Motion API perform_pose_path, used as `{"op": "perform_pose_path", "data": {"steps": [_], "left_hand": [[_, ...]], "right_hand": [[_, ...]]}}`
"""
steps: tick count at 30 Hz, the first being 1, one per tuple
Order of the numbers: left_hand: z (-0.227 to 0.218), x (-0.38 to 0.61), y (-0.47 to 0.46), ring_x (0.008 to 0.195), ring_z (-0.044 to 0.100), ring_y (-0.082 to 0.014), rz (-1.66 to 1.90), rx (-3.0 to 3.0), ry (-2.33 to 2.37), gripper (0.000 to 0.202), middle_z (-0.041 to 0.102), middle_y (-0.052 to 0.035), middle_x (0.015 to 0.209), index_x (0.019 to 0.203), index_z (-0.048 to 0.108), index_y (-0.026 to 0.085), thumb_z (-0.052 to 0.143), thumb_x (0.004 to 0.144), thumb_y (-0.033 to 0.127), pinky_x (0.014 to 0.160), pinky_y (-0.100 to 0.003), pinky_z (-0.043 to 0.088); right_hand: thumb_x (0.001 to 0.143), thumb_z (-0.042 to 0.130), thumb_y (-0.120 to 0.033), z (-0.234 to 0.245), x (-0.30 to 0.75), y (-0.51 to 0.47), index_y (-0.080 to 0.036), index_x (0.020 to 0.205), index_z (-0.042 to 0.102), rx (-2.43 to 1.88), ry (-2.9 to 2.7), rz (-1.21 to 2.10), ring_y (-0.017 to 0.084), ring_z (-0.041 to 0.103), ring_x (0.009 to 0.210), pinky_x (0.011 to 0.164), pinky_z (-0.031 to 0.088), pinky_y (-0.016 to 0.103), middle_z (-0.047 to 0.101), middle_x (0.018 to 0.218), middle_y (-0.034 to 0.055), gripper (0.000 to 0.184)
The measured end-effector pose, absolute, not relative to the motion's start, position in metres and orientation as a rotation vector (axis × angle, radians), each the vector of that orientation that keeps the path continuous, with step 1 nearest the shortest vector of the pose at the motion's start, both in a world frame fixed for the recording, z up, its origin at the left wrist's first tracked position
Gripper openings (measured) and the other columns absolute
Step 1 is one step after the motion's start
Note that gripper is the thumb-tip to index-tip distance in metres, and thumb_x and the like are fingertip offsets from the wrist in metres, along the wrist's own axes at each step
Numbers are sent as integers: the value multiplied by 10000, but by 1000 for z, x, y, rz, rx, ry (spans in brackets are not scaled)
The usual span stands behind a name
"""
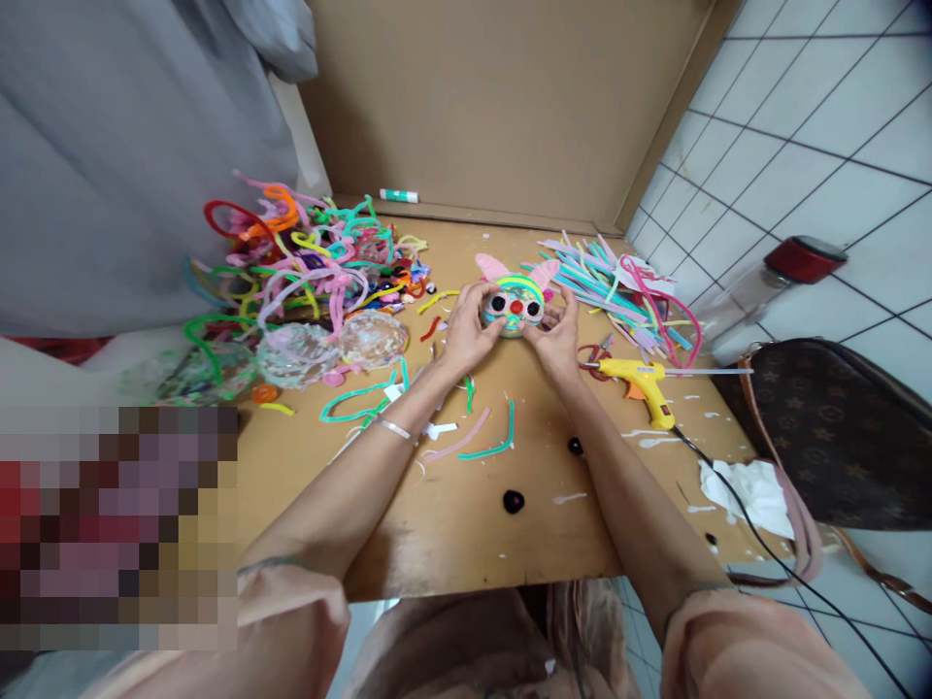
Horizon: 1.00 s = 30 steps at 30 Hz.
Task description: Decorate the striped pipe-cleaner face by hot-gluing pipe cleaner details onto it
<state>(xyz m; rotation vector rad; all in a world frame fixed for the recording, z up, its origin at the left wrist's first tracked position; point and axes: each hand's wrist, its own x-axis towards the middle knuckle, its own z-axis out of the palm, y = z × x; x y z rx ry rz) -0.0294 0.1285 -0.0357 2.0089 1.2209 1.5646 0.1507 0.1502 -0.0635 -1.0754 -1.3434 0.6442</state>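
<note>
Between my two hands, above the middle of the table, is a small round animal-face craft with pink ears, black eyes, a red nose and a yellow-green band. My left hand grips its left edge, thumb at the lower front. From the other side my right hand holds the right edge, its thumb also low on the front. The craft's back is hidden. A yellow hot glue gun lies right of my right hand, by red-handled scissors. Two black fuzzy coils, one a black coil, lie nearer me.
A tangled heap of pipe cleaners and clear plastic shells fills the left. Straight pipe cleaners lie back right. A glue stick rests by the cardboard. Crumpled tissue, a brown bag and the gun's cord are right.
</note>
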Motion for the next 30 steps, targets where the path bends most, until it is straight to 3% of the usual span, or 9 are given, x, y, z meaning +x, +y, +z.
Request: {"op": "perform_pose_path", "data": {"steps": [6,21,30], "left_hand": [[-42,-31,131,1253,594,-278,1578,1958,1225,495,575,-118,1307,1284,549,245,714,825,329,1042,-454,538],[-51,-30,142,1263,607,-279,1588,1925,1251,512,630,-120,1308,1292,547,250,741,824,325,1114,-502,501],[-52,-27,142,1245,619,-260,1594,1852,1192,528,604,-132,1343,1295,525,237,731,812,293,1053,-457,551]], "right_hand": [[625,868,-527,-64,150,151,-268,1478,323,-1115,-1323,613,266,657,1080,1049,520,535,645,1191,91,1045],[658,835,-604,-65,151,152,-283,1492,307,-1072,-1369,570,266,665,1033,1041,529,561,644,1095,58,1038],[618,881,-503,-62,150,150,-276,1492,294,-1070,-1318,671,285,678,1102,1076,513,572,660,1191,89,1078]]}}
